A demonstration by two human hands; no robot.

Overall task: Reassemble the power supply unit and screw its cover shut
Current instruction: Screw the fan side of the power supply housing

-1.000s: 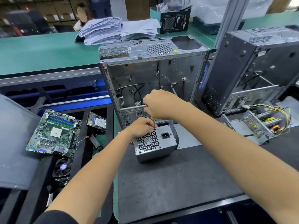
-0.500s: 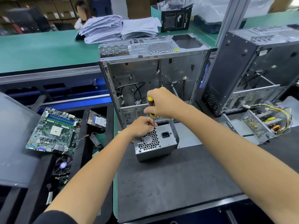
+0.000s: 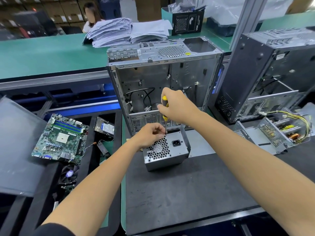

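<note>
steadying the power supply unit (image 3: 166, 151) on the surface (image 3: 187, 193), left hand (image 3: 150, 134) pinches at its top edge; right hand (image 3: 177, 106) grips the screwdriver (image 3: 165, 114) upright above it, tip guided to the screw.

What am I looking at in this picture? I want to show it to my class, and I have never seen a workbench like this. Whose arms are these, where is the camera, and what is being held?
There is no machine here: these are a person's two bare arms. The single camera sits on the person's head and looks forward and down, so the arms reach in from the bottom edge.

The right hand grips a yellow-handled screwdriver, pointing down at the top edge of a small grey metal box, the power supply unit. The left hand rests on that box beside the tip, fingers curled.

The box stands on a dark mat. Behind it is an open, emptied computer case. To the left lie a green circuit board and a hard drive; to the right, a second power supply, opened.
</note>
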